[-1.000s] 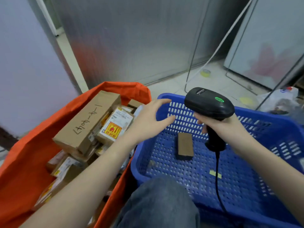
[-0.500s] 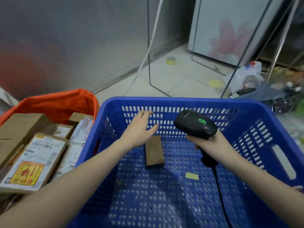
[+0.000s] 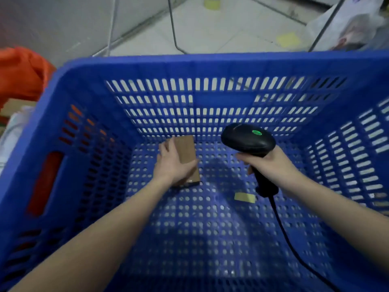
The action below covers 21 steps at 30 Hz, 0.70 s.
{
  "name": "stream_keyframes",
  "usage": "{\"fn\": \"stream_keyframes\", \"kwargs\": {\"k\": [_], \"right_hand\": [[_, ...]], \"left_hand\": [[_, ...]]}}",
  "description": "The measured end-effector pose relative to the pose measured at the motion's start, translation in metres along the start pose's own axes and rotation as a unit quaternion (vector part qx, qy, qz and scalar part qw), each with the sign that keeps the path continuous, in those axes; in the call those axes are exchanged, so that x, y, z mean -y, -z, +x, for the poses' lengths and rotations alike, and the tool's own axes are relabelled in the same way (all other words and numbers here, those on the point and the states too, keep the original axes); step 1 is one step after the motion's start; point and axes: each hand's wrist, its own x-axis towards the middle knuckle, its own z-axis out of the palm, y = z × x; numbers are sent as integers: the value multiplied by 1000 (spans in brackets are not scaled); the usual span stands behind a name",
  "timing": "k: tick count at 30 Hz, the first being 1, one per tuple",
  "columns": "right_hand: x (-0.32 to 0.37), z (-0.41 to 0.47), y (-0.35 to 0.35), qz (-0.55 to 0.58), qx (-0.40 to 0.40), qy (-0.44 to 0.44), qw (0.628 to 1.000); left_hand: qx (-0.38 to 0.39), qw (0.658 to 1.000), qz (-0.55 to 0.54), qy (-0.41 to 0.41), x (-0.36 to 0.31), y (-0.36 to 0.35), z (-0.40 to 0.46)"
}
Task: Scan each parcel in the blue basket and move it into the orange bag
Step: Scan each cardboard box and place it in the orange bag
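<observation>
Parcel: flat on blue basket floor, long axis toward far wall.
Left hand: grasps parcel across its width.
Right hand: grips scanner, head pointing left.

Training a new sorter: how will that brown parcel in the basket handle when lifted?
The brown parcel looks like a flat-sided cardboard box, so probably stiff, unlikely to roll. The left hand spans it, so likely light.

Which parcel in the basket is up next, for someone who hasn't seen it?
Look inside the blue basket, near its far wall. There the left hand grips a small brown cardboard box. The only other loose item, a flat yellowish scrap, lies nearer, beside the scanner.
</observation>
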Motion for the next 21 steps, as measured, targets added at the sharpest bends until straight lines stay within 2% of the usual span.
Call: {"fn": "stream_keyframes", "kwargs": {"k": [3, 9, 12, 21], "right_hand": [[-8, 15, 0, 4, -5, 3, 1000], [-16, 20, -3, 11, 5, 4, 1000], [-16, 15, -2, 15, 17, 10, 1000], [37, -26, 7, 35, 10, 39, 999]], "left_hand": [[4, 999, -15, 29, 2, -18, 8], [-8, 997, 23, 68, -1, -37, 13], [1, 996, -8, 91, -3, -36, 12], [28, 993, -108, 34, -33, 40, -28]]}}
